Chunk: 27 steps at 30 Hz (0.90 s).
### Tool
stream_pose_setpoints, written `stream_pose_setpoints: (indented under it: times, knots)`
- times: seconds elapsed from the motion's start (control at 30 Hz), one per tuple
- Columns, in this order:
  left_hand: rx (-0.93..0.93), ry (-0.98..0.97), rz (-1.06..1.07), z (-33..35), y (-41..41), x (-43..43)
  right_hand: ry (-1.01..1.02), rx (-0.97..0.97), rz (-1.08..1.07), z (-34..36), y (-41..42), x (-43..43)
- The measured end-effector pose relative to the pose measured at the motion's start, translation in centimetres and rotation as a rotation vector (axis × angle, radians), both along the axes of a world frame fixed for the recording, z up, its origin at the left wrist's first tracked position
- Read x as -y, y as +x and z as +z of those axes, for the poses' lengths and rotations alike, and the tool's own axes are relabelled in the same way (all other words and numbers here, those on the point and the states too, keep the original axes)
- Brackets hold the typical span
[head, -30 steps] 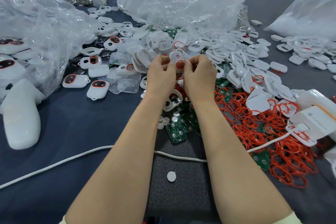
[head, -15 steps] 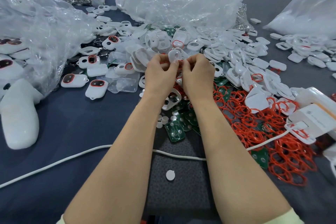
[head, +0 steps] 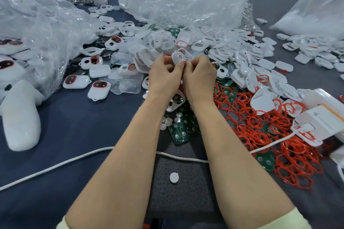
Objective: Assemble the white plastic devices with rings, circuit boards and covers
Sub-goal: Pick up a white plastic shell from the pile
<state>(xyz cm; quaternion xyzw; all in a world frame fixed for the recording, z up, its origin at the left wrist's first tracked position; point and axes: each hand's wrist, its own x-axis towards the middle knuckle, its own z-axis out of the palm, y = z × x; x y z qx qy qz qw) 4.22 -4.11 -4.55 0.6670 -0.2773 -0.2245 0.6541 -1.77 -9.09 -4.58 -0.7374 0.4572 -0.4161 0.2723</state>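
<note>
A dark blue table bore three clear bags at 9, 12 and 2 o'clock. Shells and red rings, uncountable, spread from 1 to 4. At centre, the left hand and right hand pinched one held shell, its holed face towards the camera and its long axis unclear.

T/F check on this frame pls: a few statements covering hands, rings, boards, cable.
1. The left hand and right hand both pinch one white part. True.
2. The ring pile lies left of the arms. False: the red rings are heaped to the right of the right forearm.
3. A white cable runs across the table and passes beneath both forearms. True.
4. No circuit boards are out on the table. False: green circuit boards lie loose between the forearms.
</note>
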Motion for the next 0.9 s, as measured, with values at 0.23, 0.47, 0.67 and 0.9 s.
stream_pose_setpoints:
  times: [0.23, 0.47, 0.67, 0.9]
  knots:
    - [0.044, -0.008, 0.002, -0.1, 0.1, 0.0, -0.005, 0.021, 0.034, 0.1, -0.5, 0.2]
    - [0.006, -0.035, -0.013, -0.3, 0.2, 0.0, 0.088, 0.051, 0.105, 0.5, -1.0, 0.6]
    - [-0.208, -0.175, -0.092, 0.2, 0.5, -0.3, 0.285, 0.196, 0.268, 1.3, -1.8, 0.9]
    - [-0.186, -0.216, -0.117, 0.2, 0.8, -0.5, 0.347, 0.272, 0.292, 1.2, -1.6, 0.6]
